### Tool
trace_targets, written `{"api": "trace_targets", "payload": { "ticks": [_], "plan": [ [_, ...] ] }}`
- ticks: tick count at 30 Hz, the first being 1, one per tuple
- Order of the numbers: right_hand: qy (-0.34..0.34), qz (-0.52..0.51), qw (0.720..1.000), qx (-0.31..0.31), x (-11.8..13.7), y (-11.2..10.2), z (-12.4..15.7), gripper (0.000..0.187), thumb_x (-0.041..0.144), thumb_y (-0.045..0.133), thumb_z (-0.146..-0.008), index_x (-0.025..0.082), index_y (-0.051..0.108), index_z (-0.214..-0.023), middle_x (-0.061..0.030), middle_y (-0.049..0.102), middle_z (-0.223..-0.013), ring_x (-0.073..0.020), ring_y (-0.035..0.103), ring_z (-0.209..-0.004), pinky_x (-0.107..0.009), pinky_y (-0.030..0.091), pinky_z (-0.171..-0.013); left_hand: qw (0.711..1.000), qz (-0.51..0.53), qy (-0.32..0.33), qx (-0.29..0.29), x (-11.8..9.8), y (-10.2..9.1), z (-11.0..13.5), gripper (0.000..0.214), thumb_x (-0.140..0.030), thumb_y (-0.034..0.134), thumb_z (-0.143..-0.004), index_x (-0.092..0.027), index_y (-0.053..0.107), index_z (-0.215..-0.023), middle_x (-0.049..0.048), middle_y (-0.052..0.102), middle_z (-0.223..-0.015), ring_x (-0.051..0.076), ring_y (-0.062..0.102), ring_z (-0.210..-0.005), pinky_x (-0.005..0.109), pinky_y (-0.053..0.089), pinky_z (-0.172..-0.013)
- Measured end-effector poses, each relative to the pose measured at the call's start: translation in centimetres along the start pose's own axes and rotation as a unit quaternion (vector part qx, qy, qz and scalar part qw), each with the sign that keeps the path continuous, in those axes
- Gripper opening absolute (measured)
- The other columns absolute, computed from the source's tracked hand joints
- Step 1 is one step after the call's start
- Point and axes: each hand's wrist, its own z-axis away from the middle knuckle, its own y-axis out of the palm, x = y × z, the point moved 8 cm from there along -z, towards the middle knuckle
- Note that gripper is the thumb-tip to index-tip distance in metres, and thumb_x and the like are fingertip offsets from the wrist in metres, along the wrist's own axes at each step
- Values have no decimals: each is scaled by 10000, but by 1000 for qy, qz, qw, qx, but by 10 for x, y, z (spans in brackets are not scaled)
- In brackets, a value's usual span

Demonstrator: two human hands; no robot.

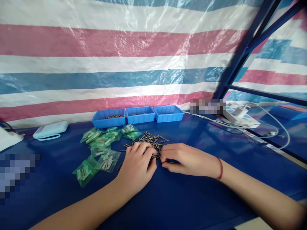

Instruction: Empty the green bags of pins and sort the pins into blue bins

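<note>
A loose pile of thin metal pins (150, 138), dark with brass-coloured parts, lies on the blue table top. My left hand (137, 163) arches over the near side of the pile, with a few pins between its curled fingers and thumb. From the right, my right hand (178, 158) meets the ends of these same pins, its fingertips pinched together. The two hands nearly touch, and the fingers hide part of the pile. Left of it are several green-tinted plastic bags (83, 171) with pale metal pieces inside.
Behind the pile stand three blue bins: the left bin (108, 123) and middle bin (140, 119) contain small parts, beside the right bin (169, 117). A light blue case (51, 130) lies at left. A white power strip (242, 118) with cables sits by the dark frame at right.
</note>
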Motion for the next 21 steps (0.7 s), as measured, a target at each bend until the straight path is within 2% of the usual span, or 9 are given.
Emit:
{"api": "trace_targets", "payload": {
  "ticks": [2,5,9,11,16,21],
  "plan": [
    [20,-40,998,-41,-2,-5,3,85,133,562,-822,185,628,-807,9,613,-742,-109,554,-655,-236,441,-640,1000,22,7,-7,-2,-3,-1,177,-164,473,-862,-226,596,-973,42,630,-1055,232,513,-999,399,362,-796],
    [49,-140,983,-111,-6,-11,6,50,172,580,-822,194,625,-816,23,615,-723,-96,563,-615,-221,456,-600,997,71,22,-4,-7,-6,-1,168,-151,490,-849,-235,610,-933,23,641,-1011,222,516,-1005,393,365,-815],
    [86,-300,924,-222,-15,-17,9,114,252,598,-843,186,635,-928,-14,652,-805,-109,619,-660,-237,515,-620,991,129,17,-14,-7,-11,-3,106,-232,574,-834,-256,637,-917,12,643,-997,215,527,-988,398,366,-838],
    [87,-353,895,-259,-18,-18,10,139,262,619,-832,184,649,-943,-29,663,-845,-117,640,-692,-258,542,-656,987,158,18,-19,-6,-13,-4,93,-248,567,-853,-259,641,-909,9,645,-981,201,537,-969,389,372,-845],
    [98,-433,846,-296,-29,-15,11,155,302,672,-796,189,667,-902,-39,701,-846,-152,681,-791,-315,573,-749,980,197,12,-18,-4,-14,-5,102,-229,528,-880,-236,622,-919,20,652,-967,191,543,-966,381,375,-872],
    [129,-477,815,-304,-36,-10,11,192,330,715,-755,174,661,-853,-43,701,-870,-153,681,-812,-329,572,-794,980,198,4,-11,-2,-12,-6,78,-256,532,-885,-236,607,-890,19,659,-928,195,554,-937,372,384,-845]
  ]
}}
